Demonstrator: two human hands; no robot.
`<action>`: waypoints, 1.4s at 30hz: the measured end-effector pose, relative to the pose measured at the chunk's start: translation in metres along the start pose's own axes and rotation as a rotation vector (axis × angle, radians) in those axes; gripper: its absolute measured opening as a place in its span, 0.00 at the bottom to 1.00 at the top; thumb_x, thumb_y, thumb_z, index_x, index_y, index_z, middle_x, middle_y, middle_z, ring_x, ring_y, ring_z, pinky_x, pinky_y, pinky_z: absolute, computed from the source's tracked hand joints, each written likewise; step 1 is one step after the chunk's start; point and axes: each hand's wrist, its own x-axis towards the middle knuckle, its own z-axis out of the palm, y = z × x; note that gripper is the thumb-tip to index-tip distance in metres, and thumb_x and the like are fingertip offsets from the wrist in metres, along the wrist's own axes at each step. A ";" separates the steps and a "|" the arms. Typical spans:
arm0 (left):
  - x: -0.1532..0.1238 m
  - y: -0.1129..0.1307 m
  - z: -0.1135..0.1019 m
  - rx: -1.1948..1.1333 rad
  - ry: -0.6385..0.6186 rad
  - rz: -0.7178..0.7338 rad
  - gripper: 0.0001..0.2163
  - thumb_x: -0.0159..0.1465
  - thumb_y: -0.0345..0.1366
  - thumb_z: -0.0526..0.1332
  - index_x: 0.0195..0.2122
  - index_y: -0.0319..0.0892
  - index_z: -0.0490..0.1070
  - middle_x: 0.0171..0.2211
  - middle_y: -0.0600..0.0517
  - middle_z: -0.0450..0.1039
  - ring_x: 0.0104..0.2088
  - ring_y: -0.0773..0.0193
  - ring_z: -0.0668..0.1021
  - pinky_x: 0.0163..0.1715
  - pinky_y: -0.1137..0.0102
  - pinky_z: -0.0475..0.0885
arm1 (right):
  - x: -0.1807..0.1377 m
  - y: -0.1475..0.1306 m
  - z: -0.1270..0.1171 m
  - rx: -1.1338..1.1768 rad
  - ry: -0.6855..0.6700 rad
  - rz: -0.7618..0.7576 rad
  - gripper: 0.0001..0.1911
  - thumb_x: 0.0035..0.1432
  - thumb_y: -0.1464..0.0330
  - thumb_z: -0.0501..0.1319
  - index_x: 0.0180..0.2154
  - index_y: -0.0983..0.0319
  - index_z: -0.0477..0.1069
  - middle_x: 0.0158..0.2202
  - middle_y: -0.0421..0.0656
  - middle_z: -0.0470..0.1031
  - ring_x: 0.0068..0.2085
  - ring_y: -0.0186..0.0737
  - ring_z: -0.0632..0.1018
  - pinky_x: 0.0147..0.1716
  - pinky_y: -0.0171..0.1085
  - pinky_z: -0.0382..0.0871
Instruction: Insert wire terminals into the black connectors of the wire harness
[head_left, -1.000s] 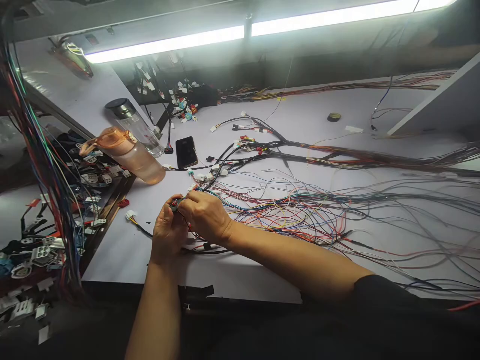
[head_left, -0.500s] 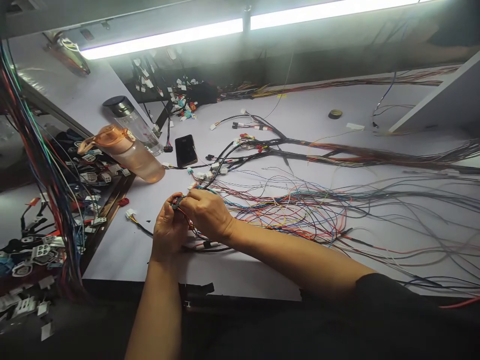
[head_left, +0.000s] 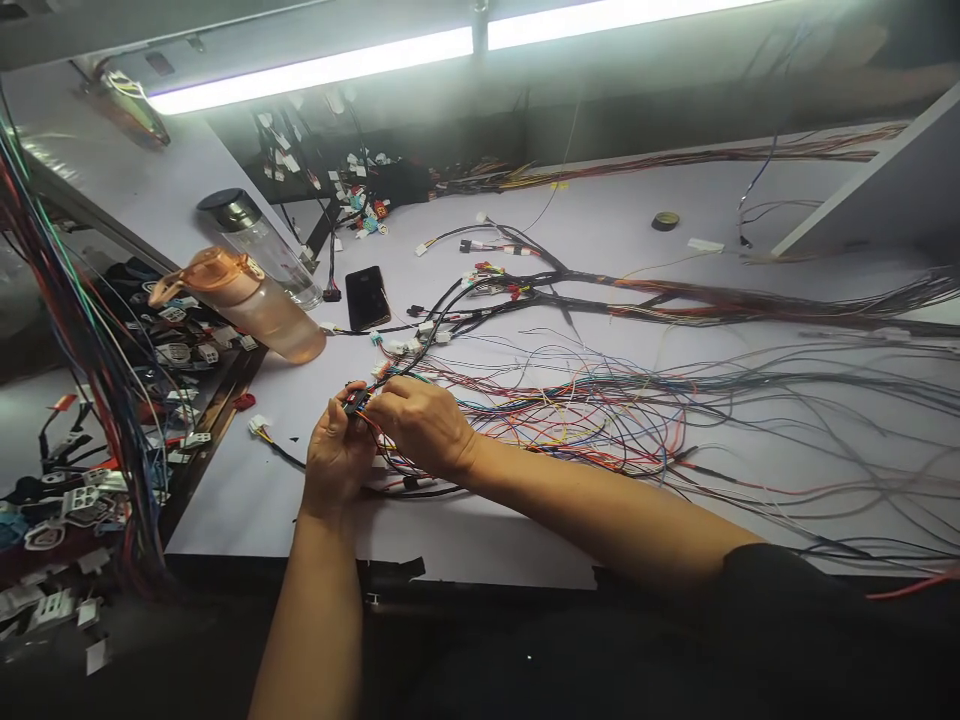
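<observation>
Two hands stay on one small plug (head_left: 357, 400): left hand (head_left: 337, 457) grips it, right hand (head_left: 424, 425) pinches its red wires (head_left: 374, 431), barely moved.

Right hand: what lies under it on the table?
Red and blue wires run in beneath the right hand, and a black cable shows below the wrist on the white table. How they lie beneath the palm is covered.

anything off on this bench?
Orange bottle seems to lie on its side near the left edge of the table, beside the clear bottle; no spill visible. Loose wires sprawl tangled across it. Left hand and right hand pinch a connector.
</observation>
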 end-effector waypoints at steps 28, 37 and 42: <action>-0.002 0.017 0.006 -0.031 0.070 0.145 0.25 0.53 0.52 0.69 0.44 0.39 0.75 0.43 0.49 0.73 0.42 0.60 0.78 0.47 0.67 0.77 | -0.010 -0.026 -0.014 0.299 -0.466 0.364 0.14 0.68 0.60 0.50 0.39 0.60 0.70 0.34 0.43 0.77 0.35 0.41 0.77 0.27 0.34 0.57; 0.013 0.020 0.011 -0.325 0.282 0.034 0.28 0.71 0.50 0.40 0.40 0.32 0.71 0.33 0.48 0.71 0.28 0.72 0.75 0.38 0.75 0.78 | -0.045 -0.015 0.004 -0.044 -0.349 0.244 0.18 0.71 0.58 0.44 0.43 0.61 0.67 0.34 0.45 0.78 0.32 0.42 0.77 0.24 0.35 0.57; 0.018 0.025 0.008 -0.455 0.276 0.044 0.28 0.70 0.53 0.39 0.46 0.31 0.65 0.30 0.48 0.71 0.28 0.71 0.74 0.29 0.81 0.76 | -0.066 0.007 0.003 -0.138 -0.344 0.115 0.08 0.68 0.70 0.49 0.42 0.63 0.65 0.35 0.42 0.77 0.33 0.39 0.77 0.21 0.34 0.56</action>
